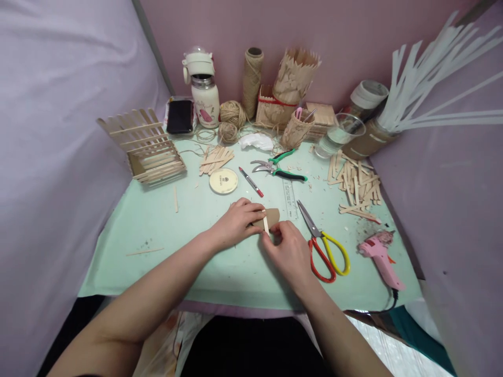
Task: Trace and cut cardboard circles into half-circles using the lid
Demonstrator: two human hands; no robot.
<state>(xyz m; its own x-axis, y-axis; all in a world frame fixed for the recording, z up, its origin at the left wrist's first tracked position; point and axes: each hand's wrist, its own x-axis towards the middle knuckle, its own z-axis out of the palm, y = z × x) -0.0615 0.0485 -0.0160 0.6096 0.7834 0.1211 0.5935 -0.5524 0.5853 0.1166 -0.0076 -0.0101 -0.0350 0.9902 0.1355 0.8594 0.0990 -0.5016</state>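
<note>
Near the middle of the green table cover [157,220], my left hand [236,222] presses down on a small brown cardboard piece [272,215] with curled fingers. My right hand [288,251] pinches the lower end of a thin pale wooden stick [266,224] that lies across the cardboard. Both hands touch the cardboard and meet over it.
Red and yellow scissors [324,246] and a clear ruler [290,199] lie right of my hands, a pink glue gun [381,254] farther right. Green pliers [279,167], a red pen [251,181], a round lid [223,181], stick piles [356,183], a stick crate [151,152] and twine spools [251,81] lie behind.
</note>
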